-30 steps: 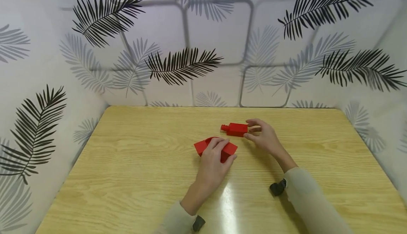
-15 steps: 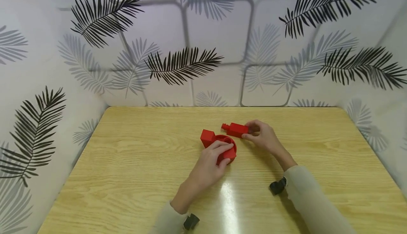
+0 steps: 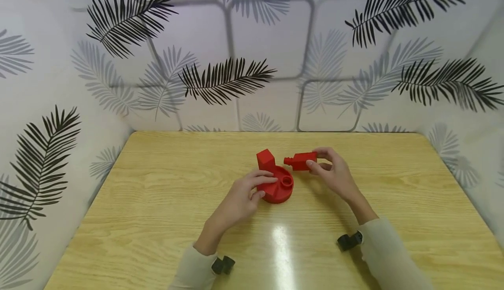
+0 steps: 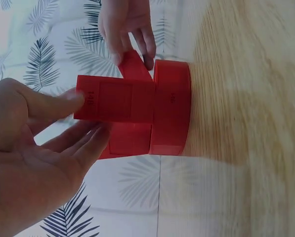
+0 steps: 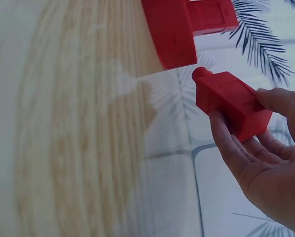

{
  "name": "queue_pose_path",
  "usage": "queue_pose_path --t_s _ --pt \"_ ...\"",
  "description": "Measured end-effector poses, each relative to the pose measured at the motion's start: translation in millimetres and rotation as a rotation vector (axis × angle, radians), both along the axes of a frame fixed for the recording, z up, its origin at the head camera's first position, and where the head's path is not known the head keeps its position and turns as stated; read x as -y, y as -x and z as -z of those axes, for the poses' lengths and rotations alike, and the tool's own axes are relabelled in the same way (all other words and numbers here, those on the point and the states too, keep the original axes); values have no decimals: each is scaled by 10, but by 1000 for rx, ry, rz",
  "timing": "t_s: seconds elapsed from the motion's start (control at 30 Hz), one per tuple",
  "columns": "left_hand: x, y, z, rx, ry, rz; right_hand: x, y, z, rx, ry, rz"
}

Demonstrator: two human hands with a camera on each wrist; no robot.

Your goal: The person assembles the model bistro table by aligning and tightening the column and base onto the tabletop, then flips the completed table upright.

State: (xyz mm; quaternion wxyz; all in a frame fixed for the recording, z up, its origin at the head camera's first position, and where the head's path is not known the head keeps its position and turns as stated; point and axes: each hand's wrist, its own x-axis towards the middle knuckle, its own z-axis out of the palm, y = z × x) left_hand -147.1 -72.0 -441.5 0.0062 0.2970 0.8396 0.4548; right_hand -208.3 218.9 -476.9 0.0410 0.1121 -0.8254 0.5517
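The fingers of the left hand [image 3: 240, 196] are bent in a narrow pinch, thumb on one side and fingertips on the other, about the near block [image 4: 115, 98], a red upright piece standing on the left front part of the red round base [image 3: 279, 200]; the fingers of the right hand [image 3: 334, 174], parted only by the thickness of what they grip, hold the loose block [image 3: 304, 161] by its end, to the right of the base and a little beyond its middle; that block lies roughly level, raised off the worktop [image 3: 157, 215], its peg [image 3: 288, 161] pointing left, near the base but apart from it; a round socket [image 3: 287, 181] sits inside the base toward its right side; the far block [image 3: 266, 158], also red, stands up at the base's far left; outward from the base, toward the person, are two pale sleeves [image 3: 393, 253], a dark wrist camera [image 3: 223, 264] at each cuff; beyond the base, past the worktop's far edge, rises a leaf-patterned wall [image 3: 267, 102].
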Motion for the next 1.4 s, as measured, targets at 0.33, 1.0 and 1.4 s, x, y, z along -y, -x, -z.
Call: queue_pose_path --t_s 0.33,1.0,1.4 --pt "-155 -16 102 -70 -52 -207 21 -220 -141 -55 176 -62" --pt "0 69 171 -17 -164 -250 161 -421 -171 -20 97 -67" --pt "-4 80 165 -28 -193 -254 334 -458 -154 -224 -147 17"
